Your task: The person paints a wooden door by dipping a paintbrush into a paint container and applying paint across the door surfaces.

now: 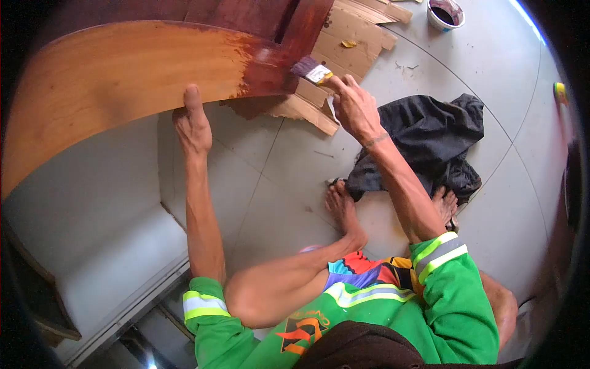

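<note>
evidently, a seated person is brushing dark stain onto a curved wooden panel [147, 67] that stretches across the far left of the scene. most of its face is pale, bare-looking wood; the right end is wet-looking reddish brown with a ragged edge. behind it is a darker red-brown wooden piece [239, 17].

the left hand [193, 129] clasps the panel's near edge, thumb up on the face, fingers mostly hidden. the right hand [356, 111] is closed around the handle of a flat paintbrush [318, 74], its dark bristles at the panel's stained right end.

flattened cardboard [350, 55] lies beyond and below that end, on a grey tiled floor [246, 178]. at the far right, apart from the panel, stands a small white tub [437, 24] of dark liquid. nearer, a crumpled black cloth [430, 135] lies between the right forearm and the bare feet [341, 206]. the person wears a green top [455, 313] with reflective bands and multicoloured shorts [362, 270].
</note>
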### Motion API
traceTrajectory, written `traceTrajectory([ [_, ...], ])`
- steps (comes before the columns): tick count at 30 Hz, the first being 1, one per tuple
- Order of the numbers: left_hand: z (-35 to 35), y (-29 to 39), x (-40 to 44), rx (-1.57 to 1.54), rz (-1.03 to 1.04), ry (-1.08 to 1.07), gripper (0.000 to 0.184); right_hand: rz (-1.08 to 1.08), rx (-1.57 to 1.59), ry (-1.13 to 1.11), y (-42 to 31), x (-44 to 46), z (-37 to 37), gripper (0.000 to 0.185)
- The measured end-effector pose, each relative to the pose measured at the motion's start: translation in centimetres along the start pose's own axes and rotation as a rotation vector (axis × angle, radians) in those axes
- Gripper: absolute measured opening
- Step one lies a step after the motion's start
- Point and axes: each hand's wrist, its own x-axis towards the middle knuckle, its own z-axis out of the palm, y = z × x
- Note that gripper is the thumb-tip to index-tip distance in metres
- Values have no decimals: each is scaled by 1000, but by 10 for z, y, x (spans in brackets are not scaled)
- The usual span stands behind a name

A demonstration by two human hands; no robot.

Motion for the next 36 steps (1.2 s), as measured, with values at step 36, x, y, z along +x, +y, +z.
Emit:
traceTrajectory([
  [36,10,-119,-108,94,-233,-379,49,308,576,-83,-29,-11,-96,30],
])
